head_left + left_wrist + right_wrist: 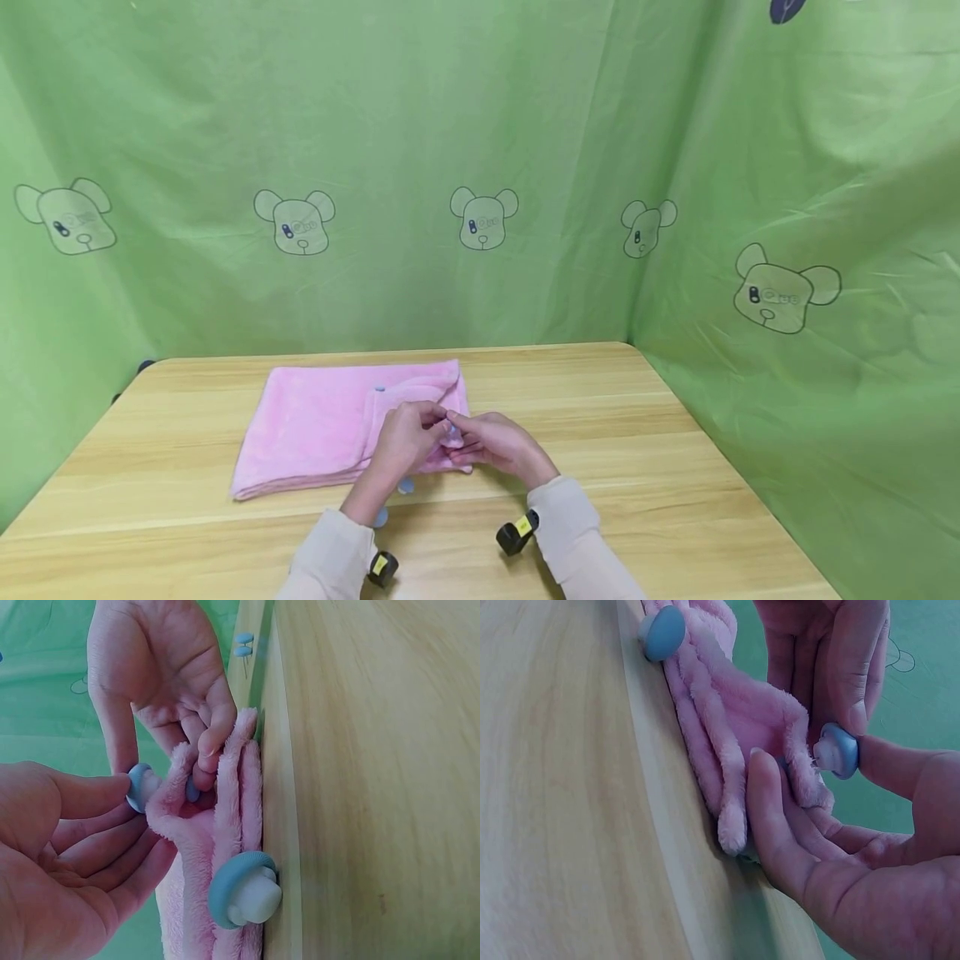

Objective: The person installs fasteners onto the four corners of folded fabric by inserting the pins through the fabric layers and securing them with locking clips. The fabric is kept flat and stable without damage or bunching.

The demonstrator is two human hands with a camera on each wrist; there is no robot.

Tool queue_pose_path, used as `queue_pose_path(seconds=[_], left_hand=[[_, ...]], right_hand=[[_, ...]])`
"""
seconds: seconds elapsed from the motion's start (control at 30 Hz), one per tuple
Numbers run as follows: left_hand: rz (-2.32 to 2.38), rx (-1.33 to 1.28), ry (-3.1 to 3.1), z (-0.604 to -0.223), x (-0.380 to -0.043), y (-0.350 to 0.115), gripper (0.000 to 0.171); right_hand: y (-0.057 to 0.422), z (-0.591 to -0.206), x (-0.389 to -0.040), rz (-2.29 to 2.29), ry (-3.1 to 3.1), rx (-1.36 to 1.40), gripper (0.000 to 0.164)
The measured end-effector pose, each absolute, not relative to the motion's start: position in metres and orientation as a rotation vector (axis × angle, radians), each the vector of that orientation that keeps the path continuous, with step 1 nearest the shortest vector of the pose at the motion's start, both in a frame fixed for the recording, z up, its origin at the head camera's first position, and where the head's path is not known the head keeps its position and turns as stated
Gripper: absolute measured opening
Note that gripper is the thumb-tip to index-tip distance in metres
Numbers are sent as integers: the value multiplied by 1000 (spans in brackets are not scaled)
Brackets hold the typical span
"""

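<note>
from the head i look forward and down over the table (637, 450); my wrist views sit close, tipped sideways, sharing the pink cloth (318, 425) from left and right.

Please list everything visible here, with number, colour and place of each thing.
Table: 1, light wood, lower part of head view.
Cloth: 1, pink, folded on the table, left of centre.
Blue-capped pieces: at least 4, blue and white; two in front of the cloth, one on it, one pinched near its right end.
Sheeting: sheet count unclear, green, behind and beside the table.
Animal prints: 5, dark outlines, on the sheeting.
Purple print: 1, top right.
Dark shapes: 2, unclear, table's left edge.
Sleeves: 2, pale, bottom centre.
Wrist devices: 2, black and yellow, beside the sleeves.
Left hand and right hand: 2, bare, at the pinched piece.
</note>
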State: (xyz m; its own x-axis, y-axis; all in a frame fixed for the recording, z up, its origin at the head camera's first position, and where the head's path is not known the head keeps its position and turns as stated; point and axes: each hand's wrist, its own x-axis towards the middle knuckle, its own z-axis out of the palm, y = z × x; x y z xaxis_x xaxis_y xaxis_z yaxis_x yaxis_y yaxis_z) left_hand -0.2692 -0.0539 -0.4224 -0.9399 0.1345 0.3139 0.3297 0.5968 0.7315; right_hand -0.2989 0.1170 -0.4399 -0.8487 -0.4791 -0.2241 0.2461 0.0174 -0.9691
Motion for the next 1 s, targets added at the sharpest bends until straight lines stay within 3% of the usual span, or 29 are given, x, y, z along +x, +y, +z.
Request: queue_pose_path(seconds=[0.23, 0.53, 0.67, 0.87, 1.0], left_hand=[[-1268, -387, -2596, -423, -270, -54, 10], [-1266, -446, -2569, -426, -269, -53, 8], [-1250, -448, -2587, -426, -268, -53, 9], [-1171, -425, -2728, -424, -266, -54, 24], [-1111, -448, -2750, -424, -265, -55, 13]], right_hand=[[117, -439, -299, -1884, 1798, -237, 43], [117, -440, -299, -1930, 1808, -221, 25], [116, -440, -299, -1926, 1805, -204, 26], [117, -440, -299, -1921, 1809, -179, 33], [119, -440, -300, -1925, 1783, -196, 37]])
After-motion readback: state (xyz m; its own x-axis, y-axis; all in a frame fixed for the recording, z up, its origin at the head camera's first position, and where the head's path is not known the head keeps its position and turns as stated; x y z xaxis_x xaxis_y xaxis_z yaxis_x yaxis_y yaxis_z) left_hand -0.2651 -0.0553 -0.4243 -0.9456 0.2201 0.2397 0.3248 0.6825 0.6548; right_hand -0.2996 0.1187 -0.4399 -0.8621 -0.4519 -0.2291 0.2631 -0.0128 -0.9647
